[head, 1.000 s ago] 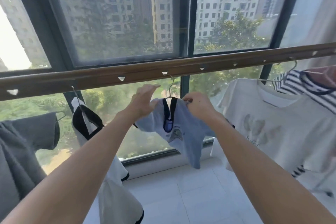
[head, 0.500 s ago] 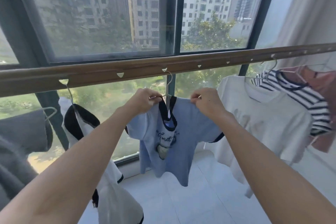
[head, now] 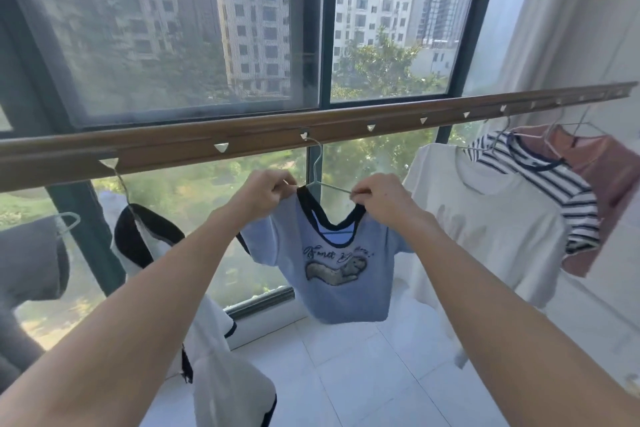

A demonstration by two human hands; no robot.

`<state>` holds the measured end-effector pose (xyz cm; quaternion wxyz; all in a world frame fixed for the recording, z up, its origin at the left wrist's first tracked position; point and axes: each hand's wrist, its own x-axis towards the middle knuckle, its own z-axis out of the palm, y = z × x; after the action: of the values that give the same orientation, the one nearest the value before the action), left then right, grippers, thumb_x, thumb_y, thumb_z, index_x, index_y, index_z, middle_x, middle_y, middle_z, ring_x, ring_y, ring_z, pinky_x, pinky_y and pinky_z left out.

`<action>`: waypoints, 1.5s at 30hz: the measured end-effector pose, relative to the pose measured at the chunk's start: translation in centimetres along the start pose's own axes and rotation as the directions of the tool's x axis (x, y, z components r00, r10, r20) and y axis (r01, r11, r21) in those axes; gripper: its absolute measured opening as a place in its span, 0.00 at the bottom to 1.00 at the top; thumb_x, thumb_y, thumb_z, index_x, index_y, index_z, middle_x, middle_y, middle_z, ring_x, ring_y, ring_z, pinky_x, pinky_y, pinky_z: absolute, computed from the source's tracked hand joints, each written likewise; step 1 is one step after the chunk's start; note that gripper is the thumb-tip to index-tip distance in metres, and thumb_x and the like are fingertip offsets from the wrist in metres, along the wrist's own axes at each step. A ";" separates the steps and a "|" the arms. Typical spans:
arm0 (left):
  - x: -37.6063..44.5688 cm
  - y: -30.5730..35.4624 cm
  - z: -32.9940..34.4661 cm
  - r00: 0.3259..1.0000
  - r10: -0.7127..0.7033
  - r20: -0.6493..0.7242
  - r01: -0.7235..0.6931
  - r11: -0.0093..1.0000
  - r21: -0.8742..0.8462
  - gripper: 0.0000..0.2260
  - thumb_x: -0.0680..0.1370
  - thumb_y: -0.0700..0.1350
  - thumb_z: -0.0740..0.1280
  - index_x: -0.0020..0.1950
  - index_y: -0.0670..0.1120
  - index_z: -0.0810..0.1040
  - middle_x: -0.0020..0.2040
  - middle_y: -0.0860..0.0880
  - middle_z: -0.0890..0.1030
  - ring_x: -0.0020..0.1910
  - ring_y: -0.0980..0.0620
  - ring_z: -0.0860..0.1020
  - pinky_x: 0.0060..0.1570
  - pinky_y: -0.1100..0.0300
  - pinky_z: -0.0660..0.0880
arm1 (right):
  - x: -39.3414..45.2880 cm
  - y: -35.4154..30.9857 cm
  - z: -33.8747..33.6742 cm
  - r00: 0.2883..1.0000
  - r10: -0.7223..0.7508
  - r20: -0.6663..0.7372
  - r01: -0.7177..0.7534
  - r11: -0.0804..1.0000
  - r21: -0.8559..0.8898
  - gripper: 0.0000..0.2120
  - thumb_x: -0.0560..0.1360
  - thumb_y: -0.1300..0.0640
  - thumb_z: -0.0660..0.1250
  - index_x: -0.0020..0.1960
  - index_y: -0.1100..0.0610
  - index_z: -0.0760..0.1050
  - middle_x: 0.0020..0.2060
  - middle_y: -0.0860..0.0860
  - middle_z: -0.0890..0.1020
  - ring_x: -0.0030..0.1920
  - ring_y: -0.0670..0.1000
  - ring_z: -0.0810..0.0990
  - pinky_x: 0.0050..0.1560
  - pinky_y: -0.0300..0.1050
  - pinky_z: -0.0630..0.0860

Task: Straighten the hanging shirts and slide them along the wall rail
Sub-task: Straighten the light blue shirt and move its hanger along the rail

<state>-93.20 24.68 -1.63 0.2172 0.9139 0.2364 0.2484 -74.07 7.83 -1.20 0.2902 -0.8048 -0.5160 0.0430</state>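
Observation:
A small light-blue shirt [head: 332,270] with a black collar and an animal print hangs on a wire hanger [head: 317,170] hooked into the brown wall rail [head: 346,130]. My left hand [head: 265,192] pinches its left shoulder at the hanger wire. My right hand [head: 377,198] pinches the right shoulder. The shirt is spread flat, facing me. To its right hang a white shirt [head: 485,229], a striped shirt [head: 561,191] and a pink one [head: 606,170]. On the left hang a white-and-black garment [head: 207,340] and a grey one [head: 31,260].
The rail has small notches along its underside and runs across a tall dark-framed window [head: 311,28]. White floor tiles [head: 363,374] lie below. A pale wall [head: 588,28] closes the right side.
The bunched blue shirt has been pulled open across its hanger; my hands have moved apart to its two shoulders. The view has shifted right and closer.

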 end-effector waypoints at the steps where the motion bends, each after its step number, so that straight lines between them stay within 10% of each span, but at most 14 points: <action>1: -0.3 -0.6 -0.5 0.999 0.000 -0.033 0.001 0.999 0.034 0.05 0.79 0.39 0.67 0.49 0.41 0.82 0.44 0.43 0.83 0.44 0.45 0.80 0.45 0.53 0.77 | 0.2 0.0 0.2 1.000 0.010 -0.012 -0.010 1.000 -0.008 0.09 0.79 0.59 0.65 0.48 0.58 0.84 0.45 0.56 0.85 0.48 0.58 0.82 0.54 0.54 0.79; 5: -1.6 -3.4 -2.8 0.964 -0.167 -0.207 0.205 0.963 0.176 0.09 0.77 0.33 0.61 0.46 0.41 0.80 0.45 0.40 0.80 0.46 0.38 0.77 0.43 0.49 0.74 | 0.9 0.3 0.5 0.998 0.043 -0.051 -0.046 0.997 -0.056 0.10 0.77 0.65 0.63 0.40 0.66 0.79 0.41 0.65 0.82 0.35 0.56 0.76 0.39 0.47 0.74; 8: -2.0 -4.1 -4.0 0.939 -0.335 -0.073 0.337 0.858 0.387 0.13 0.76 0.33 0.60 0.53 0.46 0.79 0.54 0.43 0.79 0.50 0.41 0.77 0.43 0.51 0.75 | 0.7 -0.1 0.6 0.998 0.056 -0.033 -0.057 0.998 -0.022 0.09 0.78 0.61 0.66 0.44 0.59 0.84 0.41 0.57 0.85 0.40 0.53 0.79 0.45 0.47 0.77; 12: -1.7 -2.5 -3.5 0.973 -0.178 0.150 0.133 0.954 0.269 0.21 0.73 0.32 0.62 0.64 0.46 0.76 0.61 0.45 0.78 0.60 0.46 0.76 0.60 0.52 0.75 | -0.1 -1.2 0.9 0.998 0.062 -0.015 -0.062 0.998 0.031 0.08 0.78 0.55 0.67 0.51 0.53 0.85 0.47 0.50 0.85 0.49 0.54 0.81 0.57 0.55 0.78; 17: -0.9 -0.6 -2.0 0.981 -0.007 0.194 -0.020 0.990 0.138 0.14 0.78 0.44 0.69 0.63 0.46 0.78 0.55 0.46 0.82 0.51 0.49 0.79 0.50 0.58 0.74 | -1.5 -0.2 -0.3 0.994 0.101 0.033 -0.104 0.987 0.118 0.17 0.76 0.51 0.71 0.63 0.52 0.78 0.53 0.51 0.80 0.51 0.53 0.80 0.50 0.46 0.75; 24: 0.4 0.6 -0.4 0.991 0.126 0.053 -0.129 0.989 0.069 0.08 0.80 0.39 0.65 0.51 0.39 0.84 0.40 0.44 0.84 0.37 0.52 0.81 0.45 0.58 0.78 | -4.1 2.1 -2.5 0.780 0.495 0.382 -0.254 0.809 -0.530 0.21 0.70 0.61 0.72 0.62 0.55 0.76 0.47 0.51 0.84 0.42 0.51 0.85 0.48 0.49 0.81; 37: 0.6 1.5 -0.1 0.995 0.078 0.060 -0.081 0.996 0.046 0.10 0.81 0.37 0.63 0.46 0.38 0.83 0.37 0.44 0.83 0.29 0.58 0.77 0.35 0.66 0.72 | -4.7 4.4 -1.0 0.891 0.438 0.121 -0.352 0.833 -0.426 0.03 0.71 0.59 0.71 0.41 0.58 0.78 0.36 0.53 0.76 0.40 0.56 0.78 0.38 0.41 0.73; 45: 0.9 1.1 -0.2 0.998 0.053 0.046 -0.054 0.999 0.006 0.08 0.80 0.36 0.65 0.46 0.40 0.84 0.38 0.44 0.84 0.30 0.61 0.76 0.36 0.67 0.71 | -6.8 6.5 -1.7 0.741 0.671 -0.021 -0.577 0.621 -0.530 0.11 0.76 0.64 0.58 0.56 0.56 0.71 0.59 0.54 0.75 0.57 0.57 0.76 0.62 0.53 0.70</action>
<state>-92.29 24.37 -0.64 0.2127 0.9261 0.2077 0.2323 -71.34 -0.71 -4.67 -0.0115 -0.9726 -0.2191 0.0773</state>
